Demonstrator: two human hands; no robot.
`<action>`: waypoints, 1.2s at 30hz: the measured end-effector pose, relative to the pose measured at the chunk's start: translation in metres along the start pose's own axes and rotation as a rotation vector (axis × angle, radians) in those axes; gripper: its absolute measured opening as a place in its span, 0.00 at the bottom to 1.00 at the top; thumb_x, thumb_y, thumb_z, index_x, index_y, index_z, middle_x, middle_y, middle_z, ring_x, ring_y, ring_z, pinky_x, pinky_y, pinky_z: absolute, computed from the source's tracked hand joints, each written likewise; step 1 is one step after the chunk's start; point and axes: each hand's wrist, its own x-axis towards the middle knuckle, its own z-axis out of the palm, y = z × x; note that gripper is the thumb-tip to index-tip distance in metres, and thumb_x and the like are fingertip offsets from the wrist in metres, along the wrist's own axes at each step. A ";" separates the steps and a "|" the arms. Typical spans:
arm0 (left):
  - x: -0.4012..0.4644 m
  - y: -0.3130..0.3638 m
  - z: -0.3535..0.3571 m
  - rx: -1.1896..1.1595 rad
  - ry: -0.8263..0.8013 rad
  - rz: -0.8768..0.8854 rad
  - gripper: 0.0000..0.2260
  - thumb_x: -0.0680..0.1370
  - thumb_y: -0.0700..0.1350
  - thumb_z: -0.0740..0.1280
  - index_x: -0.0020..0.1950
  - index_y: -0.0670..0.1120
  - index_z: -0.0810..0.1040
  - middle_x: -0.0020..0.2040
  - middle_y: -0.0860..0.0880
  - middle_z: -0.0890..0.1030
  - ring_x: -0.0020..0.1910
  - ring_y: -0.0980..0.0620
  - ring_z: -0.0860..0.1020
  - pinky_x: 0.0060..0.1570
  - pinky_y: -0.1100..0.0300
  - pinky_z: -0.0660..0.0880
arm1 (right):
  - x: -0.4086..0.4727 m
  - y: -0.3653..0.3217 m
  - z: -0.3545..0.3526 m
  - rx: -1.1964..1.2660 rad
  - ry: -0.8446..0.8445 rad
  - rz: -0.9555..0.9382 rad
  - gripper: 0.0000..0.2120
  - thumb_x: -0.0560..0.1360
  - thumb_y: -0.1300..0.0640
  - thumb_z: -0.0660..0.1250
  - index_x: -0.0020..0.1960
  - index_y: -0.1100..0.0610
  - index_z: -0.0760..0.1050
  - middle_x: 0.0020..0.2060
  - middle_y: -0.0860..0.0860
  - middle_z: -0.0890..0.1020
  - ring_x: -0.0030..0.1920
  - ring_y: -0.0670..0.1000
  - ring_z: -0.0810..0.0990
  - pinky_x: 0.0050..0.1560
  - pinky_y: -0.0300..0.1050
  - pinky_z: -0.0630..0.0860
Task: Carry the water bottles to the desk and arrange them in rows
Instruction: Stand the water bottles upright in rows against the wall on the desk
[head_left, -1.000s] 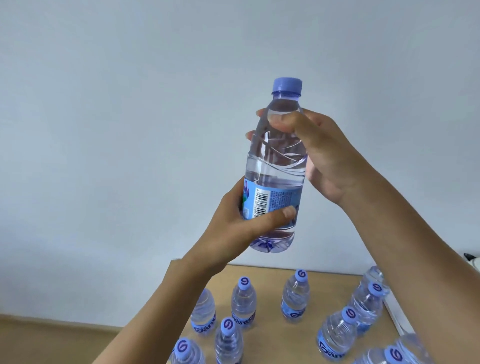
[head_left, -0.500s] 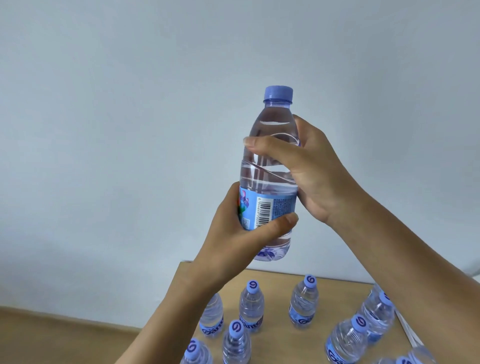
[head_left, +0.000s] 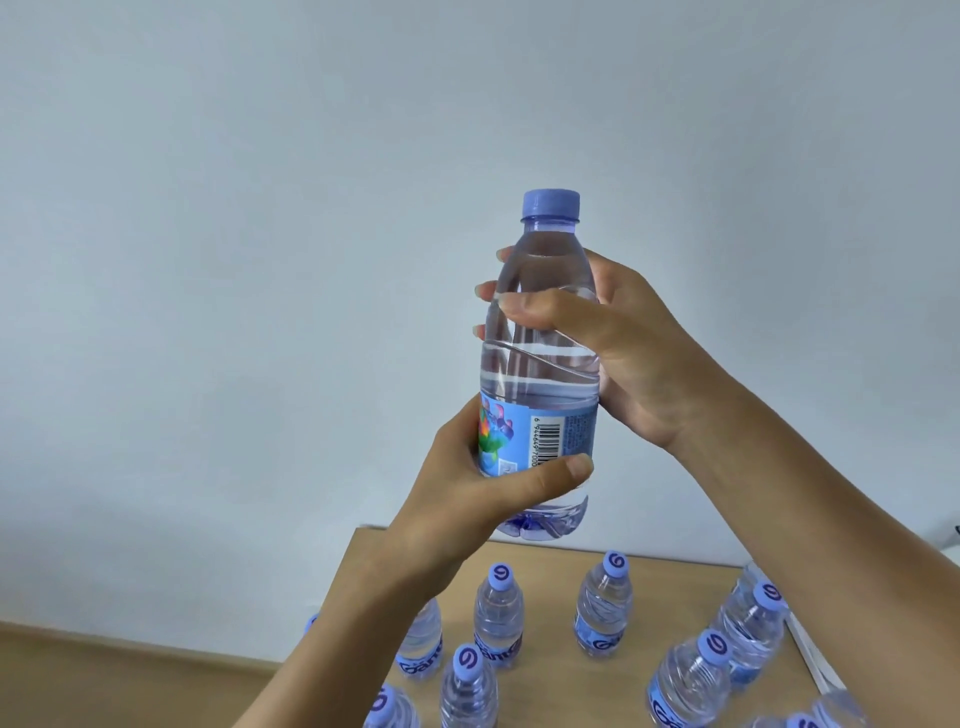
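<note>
I hold one clear water bottle (head_left: 540, 374) with a blue cap and blue label upright in the air, in front of the pale wall. My left hand (head_left: 467, 499) grips its lower part around the label. My right hand (head_left: 613, 353) wraps around its upper body below the cap. Below it, on the wooden desk (head_left: 675, 577), stand several more bottles with blue caps, among them one (head_left: 498, 618) at the centre and one (head_left: 605, 608) to its right. My left forearm hides part of another bottle (head_left: 423, 649).
More bottles (head_left: 691, 680) cluster at the desk's right side beside a white edge (head_left: 810, 654). A wooden floor strip (head_left: 130, 670) runs lower left, beyond the desk's left edge. The wall fills the upper view.
The held bottle has turned, so the barcode now faces right of centre. My right hand slid down from the bottle's neck to its upper body. The view has tilted slightly upward.
</note>
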 end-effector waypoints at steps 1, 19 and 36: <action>0.000 0.000 0.001 0.005 0.016 0.006 0.21 0.63 0.50 0.79 0.54 0.52 0.81 0.49 0.47 0.86 0.49 0.48 0.85 0.45 0.63 0.79 | 0.000 -0.001 -0.001 -0.018 -0.002 0.005 0.16 0.70 0.57 0.74 0.55 0.60 0.78 0.54 0.62 0.82 0.50 0.60 0.84 0.54 0.56 0.82; -0.004 -0.003 0.018 0.026 0.042 0.109 0.25 0.63 0.50 0.79 0.58 0.55 0.77 0.51 0.51 0.85 0.50 0.51 0.84 0.45 0.64 0.79 | 0.003 -0.005 -0.003 0.044 0.051 0.009 0.16 0.66 0.61 0.73 0.53 0.65 0.77 0.42 0.54 0.81 0.43 0.55 0.82 0.44 0.51 0.81; -0.003 -0.009 0.028 0.148 0.189 0.152 0.28 0.63 0.44 0.80 0.60 0.50 0.74 0.50 0.53 0.84 0.47 0.53 0.84 0.41 0.65 0.79 | 0.002 0.003 -0.001 -0.032 0.186 -0.022 0.14 0.65 0.62 0.77 0.47 0.59 0.77 0.38 0.49 0.81 0.38 0.50 0.82 0.39 0.47 0.79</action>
